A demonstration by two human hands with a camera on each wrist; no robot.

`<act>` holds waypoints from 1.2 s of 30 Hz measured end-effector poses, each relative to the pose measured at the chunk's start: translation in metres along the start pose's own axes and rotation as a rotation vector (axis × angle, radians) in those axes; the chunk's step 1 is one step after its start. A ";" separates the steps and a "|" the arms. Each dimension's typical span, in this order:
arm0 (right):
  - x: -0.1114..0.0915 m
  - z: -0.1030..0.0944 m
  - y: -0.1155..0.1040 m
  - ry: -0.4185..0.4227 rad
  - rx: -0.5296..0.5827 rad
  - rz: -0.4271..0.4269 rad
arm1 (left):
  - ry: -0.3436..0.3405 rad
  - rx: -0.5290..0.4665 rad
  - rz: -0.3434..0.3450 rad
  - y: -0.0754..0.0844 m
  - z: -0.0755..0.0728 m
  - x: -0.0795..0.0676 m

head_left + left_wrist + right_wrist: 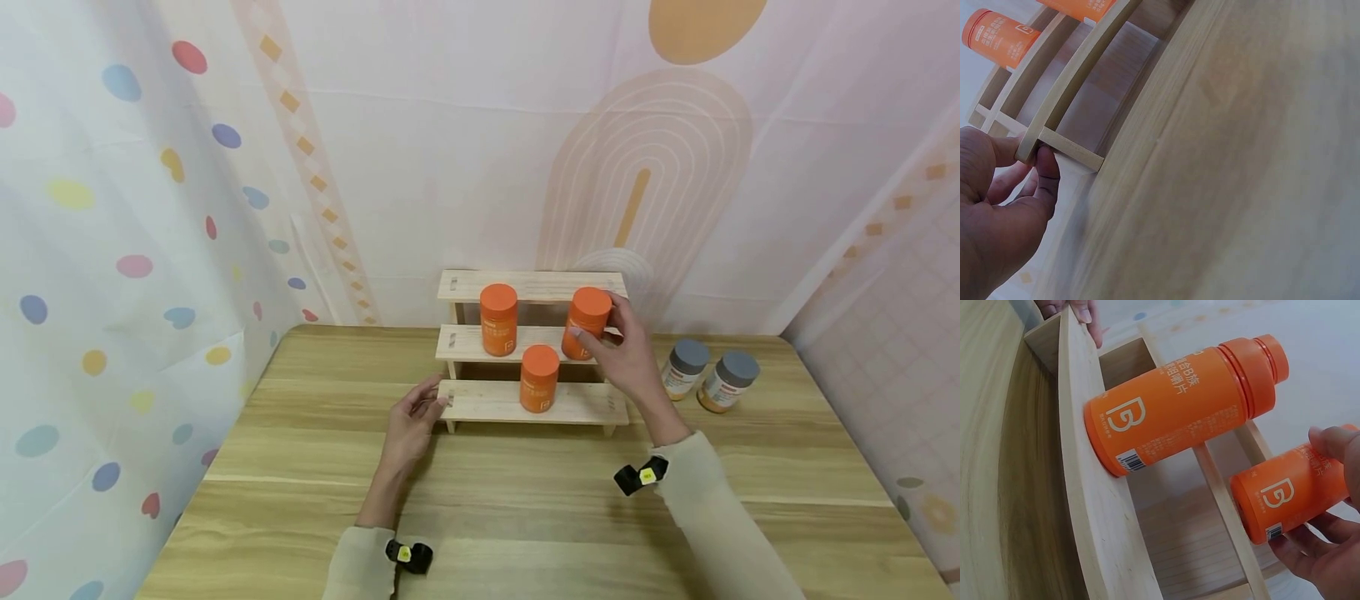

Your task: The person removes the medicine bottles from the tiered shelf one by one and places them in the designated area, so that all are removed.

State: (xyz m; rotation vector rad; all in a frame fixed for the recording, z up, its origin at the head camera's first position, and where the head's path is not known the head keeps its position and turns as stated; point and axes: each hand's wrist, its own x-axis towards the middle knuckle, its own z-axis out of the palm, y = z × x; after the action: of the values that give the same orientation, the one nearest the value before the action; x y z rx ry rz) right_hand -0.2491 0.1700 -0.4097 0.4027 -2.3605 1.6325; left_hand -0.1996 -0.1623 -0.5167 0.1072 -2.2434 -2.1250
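A three-step wooden rack (480, 402) stands against the back wall. My left hand (411, 423) pinches the left end of its lowest step, thumb above and fingers beneath, as the left wrist view (1010, 200) shows. With thumb and fingers my right hand (628, 350) grips an orange supplement bottle (583, 329) at the right of the middle step; its base is right at the board in the right wrist view (1254, 519). Another orange bottle (498, 321) stands on the left of that step. A third orange bottle (538, 382) stands mid-way along the lowest step.
Two grey-capped bottles (684, 371) (727, 383) stand on the wooden table (525, 508), right of the rack and near my right forearm. The top step (536, 286) of the rack holds no bottle. Patterned cloth (420, 167) hangs behind and at both sides.
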 end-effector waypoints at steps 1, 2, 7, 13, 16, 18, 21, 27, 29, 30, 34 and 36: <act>-0.001 -0.001 -0.001 0.003 0.000 -0.004 | -0.003 -0.003 -0.002 0.001 0.000 0.000; -0.001 -0.001 -0.001 0.006 0.000 -0.008 | -0.006 -0.004 -0.005 0.001 -0.001 0.000; -0.004 -0.006 -0.005 0.025 0.000 -0.031 | -0.015 -0.003 -0.016 0.003 -0.001 0.000; -0.010 -0.013 -0.007 0.032 0.002 -0.030 | -0.014 0.010 -0.025 0.003 -0.001 0.000; -0.013 -0.016 -0.008 0.033 -0.009 -0.036 | -0.010 0.018 -0.024 0.002 -0.001 0.001; -0.016 -0.018 -0.009 0.037 -0.015 -0.041 | -0.007 0.017 -0.024 0.002 -0.001 0.001; -0.019 -0.022 -0.010 0.044 -0.035 -0.050 | -0.002 0.012 -0.026 0.002 0.000 0.001; -0.027 -0.028 -0.009 0.070 -0.054 -0.045 | -0.001 -0.001 -0.038 0.003 0.000 0.000; -0.030 -0.030 -0.008 0.078 -0.062 -0.048 | -0.002 -0.003 -0.038 0.002 0.000 0.000; -0.031 -0.031 -0.007 0.082 -0.064 -0.047 | -0.001 -0.002 -0.036 0.002 -0.001 0.000; -0.038 -0.037 -0.005 0.105 -0.065 -0.041 | 0.005 -0.006 -0.032 0.001 -0.001 0.000; -0.042 -0.040 -0.004 0.114 -0.062 -0.036 | 0.010 -0.005 -0.029 0.000 0.000 0.000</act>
State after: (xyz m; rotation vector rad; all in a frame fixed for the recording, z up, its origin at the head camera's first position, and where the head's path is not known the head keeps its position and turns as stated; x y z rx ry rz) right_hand -0.2071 0.2096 -0.4069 0.3292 -2.2998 1.5207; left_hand -0.1998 -0.1625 -0.5166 0.1502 -2.2449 -2.1388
